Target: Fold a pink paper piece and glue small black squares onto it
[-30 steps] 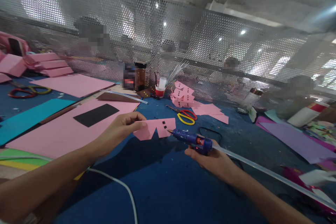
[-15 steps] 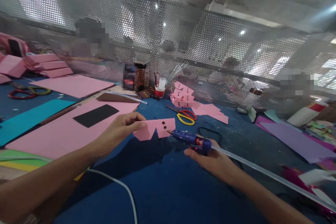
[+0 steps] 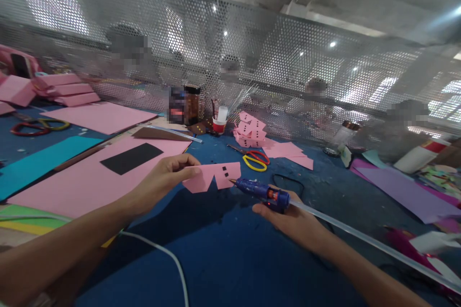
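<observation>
My left hand (image 3: 176, 170) pinches the left end of a pink paper piece (image 3: 201, 180) that has a notch cut in its lower edge. Two small black squares (image 3: 225, 171) sit on the paper's right part. In my right hand (image 3: 291, 218) is a blue glue gun (image 3: 261, 193), gripped round its body, with a long clear glue stick (image 3: 345, 227) running out of its back. The gun's tip is at the paper just below the black squares; whether it touches I cannot tell.
Beyond my hands lie red-and-yellow scissors (image 3: 255, 159) and a pile of pink cutouts with black squares (image 3: 250, 129). A black paper strip (image 3: 132, 158) rests on a pink sheet (image 3: 72, 187) at left. A white cord (image 3: 162, 249) crosses the front. Behind stands a perforated metal screen (image 3: 273, 57).
</observation>
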`<state>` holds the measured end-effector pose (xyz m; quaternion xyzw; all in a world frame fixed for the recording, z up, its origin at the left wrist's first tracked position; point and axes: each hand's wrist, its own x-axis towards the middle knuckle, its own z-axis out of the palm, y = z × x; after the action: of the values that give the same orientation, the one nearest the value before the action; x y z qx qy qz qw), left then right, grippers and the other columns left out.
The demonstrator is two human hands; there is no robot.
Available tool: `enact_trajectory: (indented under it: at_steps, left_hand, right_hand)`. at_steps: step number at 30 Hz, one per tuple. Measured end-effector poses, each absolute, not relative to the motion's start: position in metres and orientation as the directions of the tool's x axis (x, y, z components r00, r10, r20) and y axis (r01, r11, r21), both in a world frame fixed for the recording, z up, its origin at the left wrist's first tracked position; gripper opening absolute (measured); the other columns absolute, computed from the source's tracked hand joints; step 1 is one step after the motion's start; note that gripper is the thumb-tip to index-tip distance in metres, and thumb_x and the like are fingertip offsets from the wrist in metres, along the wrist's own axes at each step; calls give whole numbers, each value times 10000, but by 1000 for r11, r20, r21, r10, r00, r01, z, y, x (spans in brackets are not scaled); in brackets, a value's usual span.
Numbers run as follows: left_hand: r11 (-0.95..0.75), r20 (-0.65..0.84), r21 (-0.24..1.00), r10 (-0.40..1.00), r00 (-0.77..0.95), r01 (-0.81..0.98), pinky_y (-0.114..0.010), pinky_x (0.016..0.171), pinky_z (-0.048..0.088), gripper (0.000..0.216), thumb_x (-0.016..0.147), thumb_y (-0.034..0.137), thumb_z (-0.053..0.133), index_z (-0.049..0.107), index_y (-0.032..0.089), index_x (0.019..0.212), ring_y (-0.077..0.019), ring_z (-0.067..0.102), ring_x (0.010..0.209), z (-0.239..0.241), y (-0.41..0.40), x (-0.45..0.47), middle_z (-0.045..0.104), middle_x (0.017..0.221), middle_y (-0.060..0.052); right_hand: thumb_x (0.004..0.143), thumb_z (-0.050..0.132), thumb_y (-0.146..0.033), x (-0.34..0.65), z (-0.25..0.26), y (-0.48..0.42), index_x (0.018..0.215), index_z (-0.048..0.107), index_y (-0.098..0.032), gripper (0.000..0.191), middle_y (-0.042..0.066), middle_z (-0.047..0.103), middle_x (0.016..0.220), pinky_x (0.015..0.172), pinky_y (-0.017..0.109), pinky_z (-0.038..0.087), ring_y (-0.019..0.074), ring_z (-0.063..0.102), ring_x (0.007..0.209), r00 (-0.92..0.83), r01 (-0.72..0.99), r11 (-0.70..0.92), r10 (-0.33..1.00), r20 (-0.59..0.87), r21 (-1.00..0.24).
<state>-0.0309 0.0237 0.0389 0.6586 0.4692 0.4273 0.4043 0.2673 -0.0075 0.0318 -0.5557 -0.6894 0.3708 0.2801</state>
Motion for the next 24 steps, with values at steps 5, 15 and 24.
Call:
enact_trajectory:
  at_steps: [5,15,24]
  left_hand:
    - [-231,183,935,964,191,270,-245,613,387,211,829,387,557,612,191,773,-146,510,666,41,23,-30,576,710,6]
    - [-230,187,934,967,175,274,-247,596,399,211,812,381,573,623,180,774,-148,506,662,40,24,-30,577,705,-8]
    - [-216,174,946,967,184,241,-238,607,381,191,819,370,582,613,189,764,-140,502,658,40,23,-30,578,696,11]
  right_hand:
    - [755,645,-509,267,36,-8,1001,641,-226,375,-9,584,710,515,224,416,138,520,614,-238,581,133,971,-11,-803]
    - [767,613,-551,267,31,-9,877,641,-237,334,4,573,717,504,227,414,161,551,657,-197,619,129,980,6,-775]
    - [770,618,-507,265,37,-11,938,655,-249,310,8,574,730,543,232,427,167,548,697,-201,621,151,979,30,-769]
